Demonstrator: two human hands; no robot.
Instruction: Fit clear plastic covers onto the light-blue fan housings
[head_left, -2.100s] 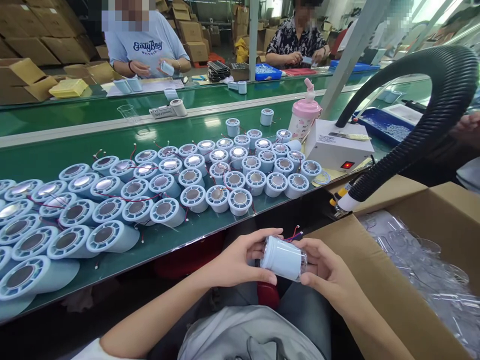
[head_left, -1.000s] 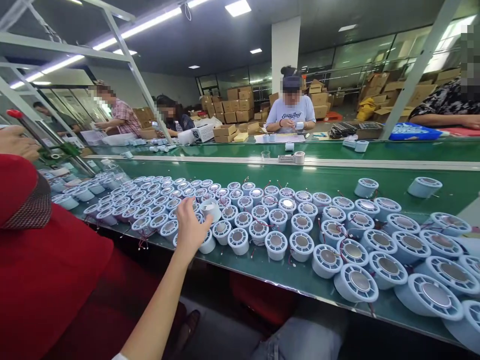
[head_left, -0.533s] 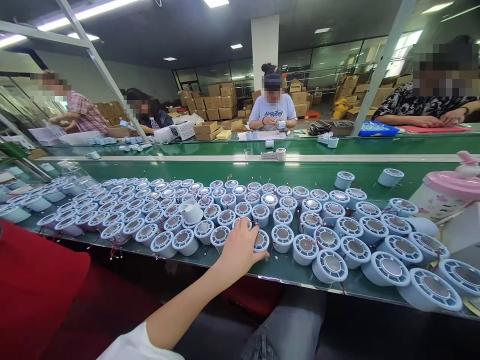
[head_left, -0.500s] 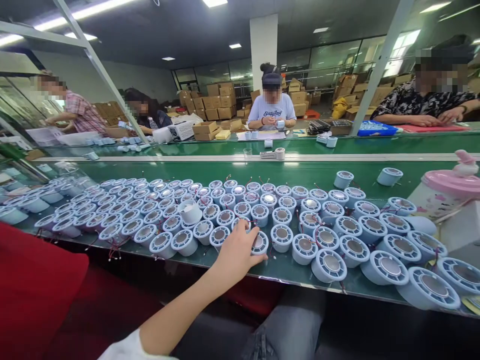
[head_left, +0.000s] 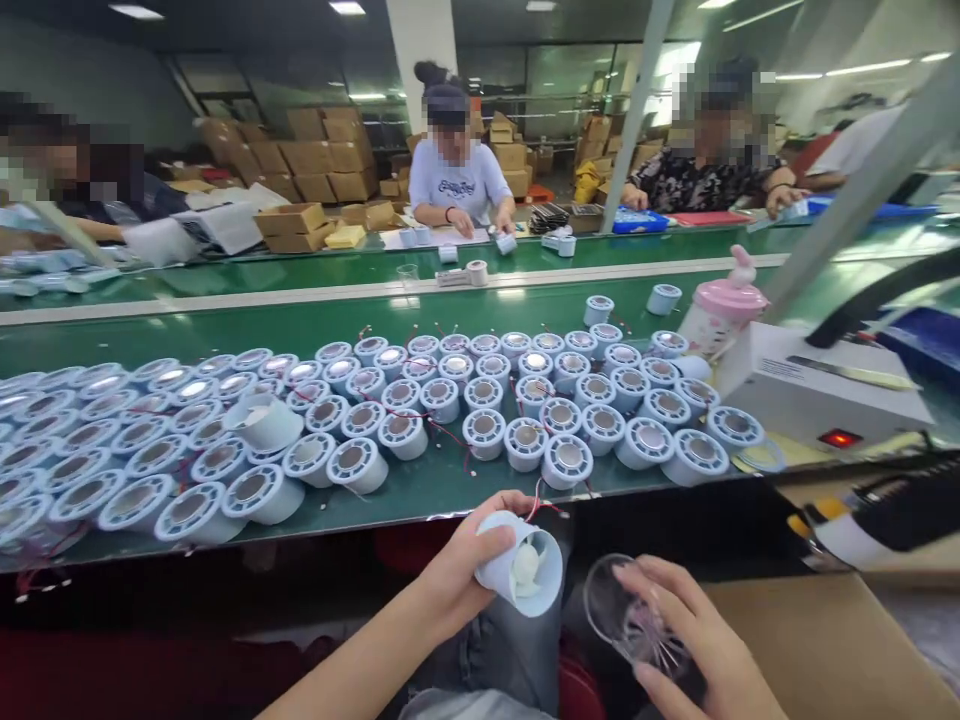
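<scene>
A light-blue cylindrical housing [head_left: 551, 570] is held in my left hand [head_left: 469, 560], tilted so its open end shows a white fan inside. Thin red and white wires stick out behind it. My right hand [head_left: 694, 635] grips a clear round plastic part [head_left: 611, 600] with radial ribs, a little to the right of the housing and apart from it. Rows of similar light-blue housings [head_left: 484, 432] stand on the green table [head_left: 442, 490] beyond my hands, most with round metal discs on top.
A pink-lidded cup [head_left: 724, 305] stands at the right, beside a white box with a lit red switch [head_left: 838, 438]. Below it is a cardboard surface [head_left: 847, 640]. Across the bench, a person [head_left: 457, 185] handles similar parts, with other people on both sides.
My left hand has lifted a housing off the table toward me and turned its open end up. My right hand has come into view with the clear part. The view has swung right.
</scene>
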